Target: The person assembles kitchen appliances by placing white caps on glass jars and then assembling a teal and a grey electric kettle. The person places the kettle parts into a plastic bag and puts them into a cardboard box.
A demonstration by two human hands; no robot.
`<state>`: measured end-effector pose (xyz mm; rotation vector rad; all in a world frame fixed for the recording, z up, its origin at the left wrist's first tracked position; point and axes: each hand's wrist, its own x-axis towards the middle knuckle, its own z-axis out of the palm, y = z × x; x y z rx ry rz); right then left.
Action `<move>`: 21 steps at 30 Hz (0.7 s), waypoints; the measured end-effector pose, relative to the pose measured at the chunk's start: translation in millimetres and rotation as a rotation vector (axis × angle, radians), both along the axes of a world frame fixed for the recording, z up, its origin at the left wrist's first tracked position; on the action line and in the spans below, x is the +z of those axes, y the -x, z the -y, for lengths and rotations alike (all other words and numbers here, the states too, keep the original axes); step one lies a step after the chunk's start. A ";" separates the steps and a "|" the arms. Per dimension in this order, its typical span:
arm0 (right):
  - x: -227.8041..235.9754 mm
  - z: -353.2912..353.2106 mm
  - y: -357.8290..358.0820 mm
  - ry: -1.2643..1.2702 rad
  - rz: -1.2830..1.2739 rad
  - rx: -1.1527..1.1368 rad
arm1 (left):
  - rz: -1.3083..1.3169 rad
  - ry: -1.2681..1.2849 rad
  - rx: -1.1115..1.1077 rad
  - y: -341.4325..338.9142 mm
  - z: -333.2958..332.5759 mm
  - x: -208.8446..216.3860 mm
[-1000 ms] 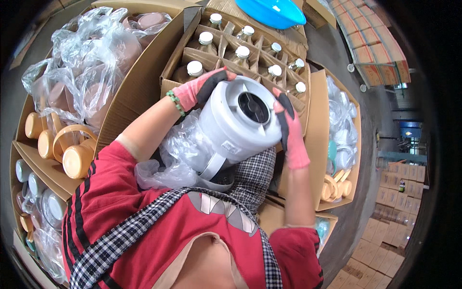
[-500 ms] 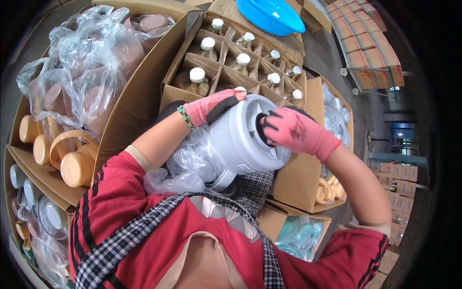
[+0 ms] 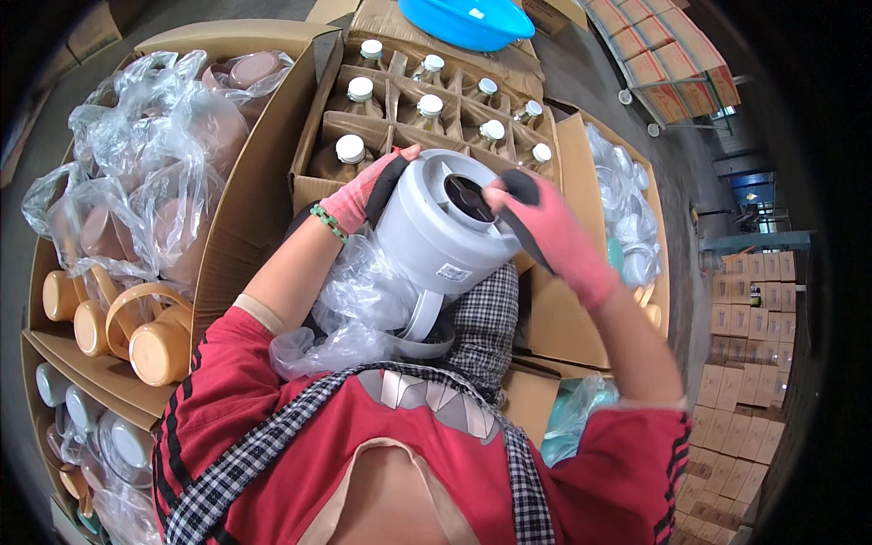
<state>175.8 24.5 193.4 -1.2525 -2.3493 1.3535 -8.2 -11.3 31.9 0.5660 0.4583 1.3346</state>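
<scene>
A light grey plastic jug (image 3: 427,232) with a side handle (image 3: 424,313) is tilted in front of me, its round end up. Set into that end is a dark round disc (image 3: 466,195). My left hand (image 3: 371,193), in a pink and black glove, grips the jug's left rim. My right hand (image 3: 549,222), gloved alike, has its fingers bent at the right edge of the recess around the disc; what they pinch, if anything, is hidden. Crumpled clear plastic film (image 3: 363,291) hangs about the jug's lower left side.
Beyond the jug stands a divided carton (image 3: 304,150) of glass bottles with white caps. A blue basin (image 3: 468,27) sits behind it. The left carton (image 3: 245,195) holds bagged brownish jugs and orange pieces. At right, another carton (image 3: 568,309) holds bagged parts. Stacked boxes (image 3: 745,363) stand farther right.
My right hand has rolled over and drawn back toward the recess's edge, showing more of the dark disc. The jug has turned slightly and shifted left in view, with my left hand still on it.
</scene>
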 end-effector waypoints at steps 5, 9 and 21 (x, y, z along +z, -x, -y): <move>-43.7 79.6 -79.3 -0.060 -0.082 -0.085 | 0.056 0.073 0.007 -16.8 -0.4 14.8; -107.9 108.5 -50.3 0.629 -0.224 -0.246 | -0.130 0.002 0.004 -12.8 9.0 9.5; -83.5 111.3 -88.2 0.659 -0.443 -0.273 | -1.784 -0.078 0.546 58.2 156.7 75.0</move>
